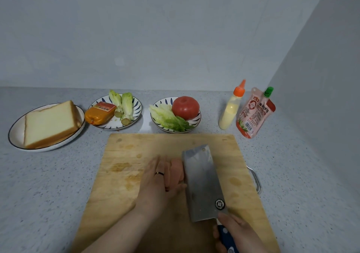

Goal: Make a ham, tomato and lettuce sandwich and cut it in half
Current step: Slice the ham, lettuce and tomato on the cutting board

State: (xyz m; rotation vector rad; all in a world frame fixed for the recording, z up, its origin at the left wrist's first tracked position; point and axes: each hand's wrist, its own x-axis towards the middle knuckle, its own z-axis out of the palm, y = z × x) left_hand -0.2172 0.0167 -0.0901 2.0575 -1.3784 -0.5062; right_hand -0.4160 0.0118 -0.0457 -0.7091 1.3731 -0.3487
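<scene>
The right hand (pixel 236 233) wraps a dark blue handle at the near edge of the wooden cutting board (pixel 124 190), fingers curled tight around it, holding a broad rectangular steel cleaver (pixel 202 182) whose flat, dull-grey blade tilts over the middle of the board and carries a round black stamp near the heel and a small hole at the far corner. Just left of the blade, the left hand (pixel 161 177) lies palm down on the board with a dark ring on one finger, fingers pressed together over a pale pink piece of ham (pixel 176 170), pinning it against the wood; the blade's edge meets the ham. The board is pale, grainy and stained, with a metal loop handle on its right side. Beyond the board's far edge sits a patterned plate (pixel 196 120) with a smooth red tomato (pixel 186 106) and ruffled green lettuce leaves (pixel 167 119). Left of that, another patterned plate (pixel 136 114) holds an orange-wrapped ham sausage (pixel 100 113) and lettuce stalks (pixel 122 104). Far left of the board, a white oval plate (pixel 17 132) carries thick square bread slices (pixel 49 124). To the board's far right stand a squeeze bottle (pixel 231 108) of yellowish sauce and a red ketchup pouch (pixel 255 114), on the speckled grey counter (pixel 48 184).
</scene>
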